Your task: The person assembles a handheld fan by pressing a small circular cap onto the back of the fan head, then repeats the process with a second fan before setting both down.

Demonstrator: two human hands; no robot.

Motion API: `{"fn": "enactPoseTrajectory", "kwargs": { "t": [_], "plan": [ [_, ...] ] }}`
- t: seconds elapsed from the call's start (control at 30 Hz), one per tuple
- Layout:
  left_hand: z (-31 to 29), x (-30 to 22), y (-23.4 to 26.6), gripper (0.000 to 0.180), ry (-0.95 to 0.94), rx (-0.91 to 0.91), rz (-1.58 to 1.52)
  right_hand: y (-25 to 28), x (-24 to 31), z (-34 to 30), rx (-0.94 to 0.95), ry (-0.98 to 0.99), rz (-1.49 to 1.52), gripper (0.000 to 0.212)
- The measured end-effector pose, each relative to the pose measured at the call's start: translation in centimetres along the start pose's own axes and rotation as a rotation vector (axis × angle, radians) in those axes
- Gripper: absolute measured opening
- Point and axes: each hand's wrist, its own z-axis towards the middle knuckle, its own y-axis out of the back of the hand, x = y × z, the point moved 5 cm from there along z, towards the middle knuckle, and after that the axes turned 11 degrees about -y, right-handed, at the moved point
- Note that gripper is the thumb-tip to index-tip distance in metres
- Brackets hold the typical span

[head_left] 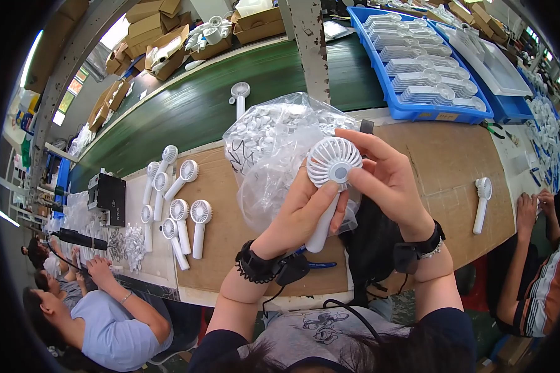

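Observation:
A white handheld fan is held up in front of me, its round slatted grille facing me and its handle slanting down. My left hand is closed round the neck of the fan, thumb tip at the lower edge of the grey centre disc. On the other side, my right hand grips the fan head, with its thumb on the right of the disc and its index finger by the top rim. Just behind the fan lies a clear plastic bag full of small white round parts.
Several white fans lie on cardboard at left, near a black box. Another fan lies at right. A green belt runs behind a metal post. A blue crate holds white parts. Co-workers sit at both sides.

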Motion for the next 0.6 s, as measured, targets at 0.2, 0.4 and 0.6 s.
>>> {"fn": "enactPoseTrajectory", "kwargs": {
  "t": [0.2,0.4,0.6],
  "plan": [
    [0.2,0.2,0.8,0.036,-0.081,-0.03,0.208,0.1,0.1,0.1,-0.024,0.005,-0.066,0.047],
    [-0.1,0.1,1.3,0.035,-0.172,-0.057,0.624,0.2,-0.1,0.2,0.007,-0.026,-0.074,0.049],
    [0.0,-0.2,1.3,0.034,-0.184,-0.079,0.585,-0.3,-0.4,0.1,-0.013,-0.02,-0.12,0.049]
  ]
}}
